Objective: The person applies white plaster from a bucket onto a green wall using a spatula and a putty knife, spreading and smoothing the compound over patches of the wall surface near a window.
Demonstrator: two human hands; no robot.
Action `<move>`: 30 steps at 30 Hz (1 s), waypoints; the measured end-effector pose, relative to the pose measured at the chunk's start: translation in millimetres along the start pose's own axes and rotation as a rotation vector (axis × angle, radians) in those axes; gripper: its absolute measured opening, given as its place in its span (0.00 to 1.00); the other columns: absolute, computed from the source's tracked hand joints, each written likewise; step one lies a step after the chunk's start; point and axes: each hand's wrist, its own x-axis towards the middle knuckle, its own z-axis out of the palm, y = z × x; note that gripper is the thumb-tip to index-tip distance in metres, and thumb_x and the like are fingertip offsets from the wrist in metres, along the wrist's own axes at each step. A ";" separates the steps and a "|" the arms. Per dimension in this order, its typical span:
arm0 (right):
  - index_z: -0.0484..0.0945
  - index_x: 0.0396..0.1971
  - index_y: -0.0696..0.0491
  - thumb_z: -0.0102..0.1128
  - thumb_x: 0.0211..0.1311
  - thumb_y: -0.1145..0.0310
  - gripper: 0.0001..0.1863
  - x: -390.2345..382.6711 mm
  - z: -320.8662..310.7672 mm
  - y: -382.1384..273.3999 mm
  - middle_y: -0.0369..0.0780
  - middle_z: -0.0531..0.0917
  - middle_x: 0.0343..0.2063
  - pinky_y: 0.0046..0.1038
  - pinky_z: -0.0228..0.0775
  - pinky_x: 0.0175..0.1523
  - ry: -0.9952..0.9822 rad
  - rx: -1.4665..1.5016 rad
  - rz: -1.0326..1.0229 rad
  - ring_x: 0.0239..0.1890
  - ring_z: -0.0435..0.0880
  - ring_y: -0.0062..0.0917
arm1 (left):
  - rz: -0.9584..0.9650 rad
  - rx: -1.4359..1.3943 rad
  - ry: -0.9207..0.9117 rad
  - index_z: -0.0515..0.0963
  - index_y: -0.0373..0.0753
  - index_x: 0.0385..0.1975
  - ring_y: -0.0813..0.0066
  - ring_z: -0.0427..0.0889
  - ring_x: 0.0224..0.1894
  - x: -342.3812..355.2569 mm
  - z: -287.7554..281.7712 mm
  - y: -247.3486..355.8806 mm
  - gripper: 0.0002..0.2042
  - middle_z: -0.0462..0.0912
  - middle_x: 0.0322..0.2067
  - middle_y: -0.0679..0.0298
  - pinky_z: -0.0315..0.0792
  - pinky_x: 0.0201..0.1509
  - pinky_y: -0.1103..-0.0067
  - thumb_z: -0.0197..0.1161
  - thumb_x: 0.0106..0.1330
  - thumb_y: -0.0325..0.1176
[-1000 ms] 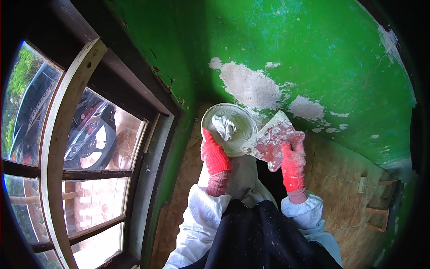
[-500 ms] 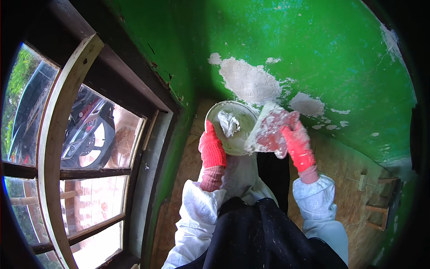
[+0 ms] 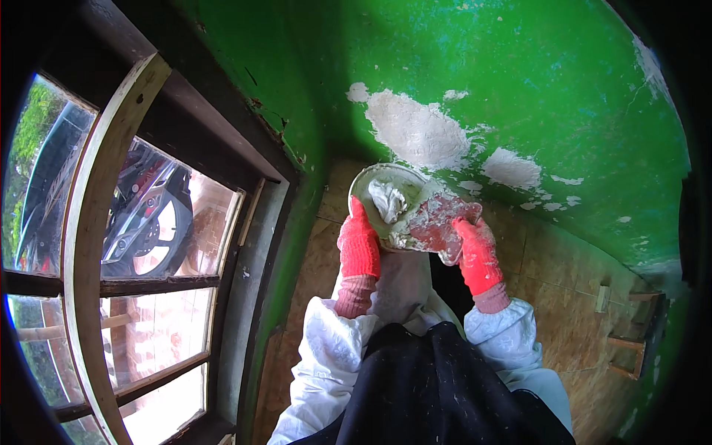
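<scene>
My left hand [image 3: 360, 243], in a red knit glove, grips the near left rim of a round tub [image 3: 357, 187]. White paste sits inside it, with a thick lump [image 3: 387, 199] toward the left. My right hand [image 3: 477, 254], gloved alike, is closed on a flat reddish scraper [image 3: 443, 225] smeared with white paste. The scraper's left edge reaches over the tub's right side into the paste. Beyond the tub, the green wall [image 3: 519, 81] carries a large white filler patch [image 3: 419, 132] and a smaller one [image 3: 512, 168].
To the left is a wooden-framed window [image 3: 159, 285]; a motorcycle [image 3: 152, 215] shows through its glass. Brown tiles [image 3: 552, 274] cover the floor. A small wooden frame-like object [image 3: 636, 341] stands against the wall at the right.
My right hand has brought the scraper left and down, from beside the wall into the tub. The tub and my left hand have shifted slightly right.
</scene>
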 end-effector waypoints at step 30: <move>0.49 0.64 0.52 0.51 0.53 0.82 0.38 -51.7 -6.2 -43.8 0.40 0.69 0.54 0.23 0.66 0.51 -0.014 -0.351 -0.472 0.45 0.71 0.21 | 0.662 0.347 -0.312 0.60 0.33 0.58 0.68 0.73 0.17 -12.2 -47.2 -8.1 0.29 0.71 0.16 0.58 0.67 0.22 0.76 0.52 0.52 0.22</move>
